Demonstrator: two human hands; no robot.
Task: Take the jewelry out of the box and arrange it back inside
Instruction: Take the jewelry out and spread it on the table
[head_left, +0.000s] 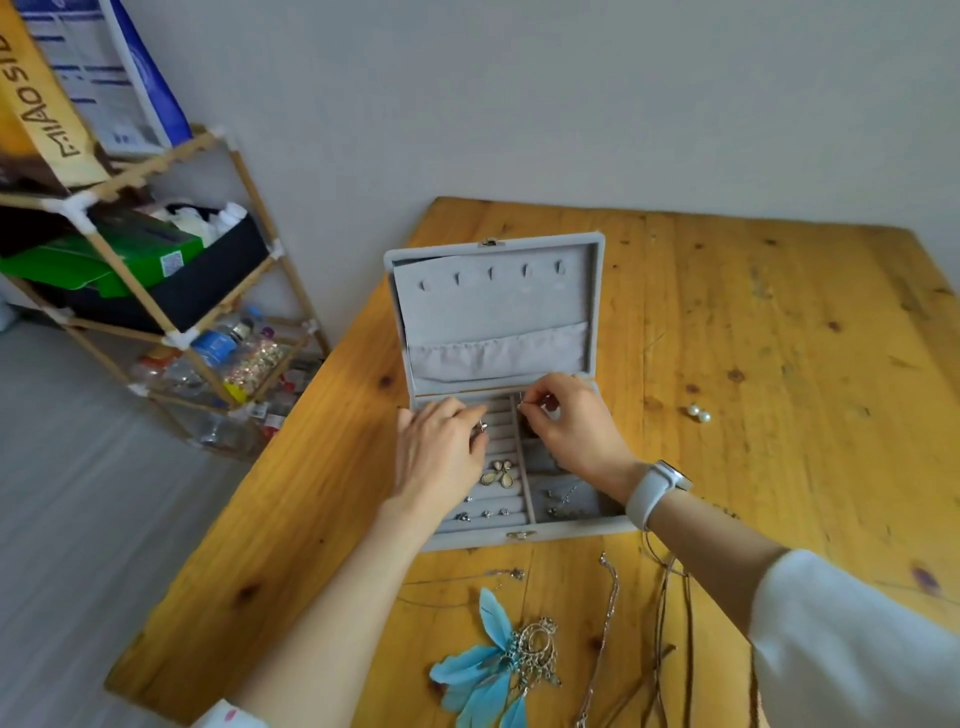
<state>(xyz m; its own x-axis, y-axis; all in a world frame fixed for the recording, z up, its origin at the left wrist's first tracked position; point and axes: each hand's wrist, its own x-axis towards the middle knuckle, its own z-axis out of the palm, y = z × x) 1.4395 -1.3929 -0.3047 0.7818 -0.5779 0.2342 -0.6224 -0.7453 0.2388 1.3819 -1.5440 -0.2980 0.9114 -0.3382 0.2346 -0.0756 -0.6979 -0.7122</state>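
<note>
In the open grey velvet jewelry box (498, 312) on the wooden table (779, 338), we pinch a small metal piece (484, 426) with our left hand (441, 452) and another tiny one with our right hand (571, 421). Light, slippery and fiddly, they probably want fingertip grips. Chains and blue feather earrings (488, 670) lie just outside.

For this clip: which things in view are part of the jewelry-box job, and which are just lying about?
Part of the job:
grey jewelry box, open
left hand and right hand, each pinching a small piece over the box
pearl earrings
blue feather pieces
chains and cords on the table

Lying about:
wooden shelf rack
green box
plastic bottles
</note>
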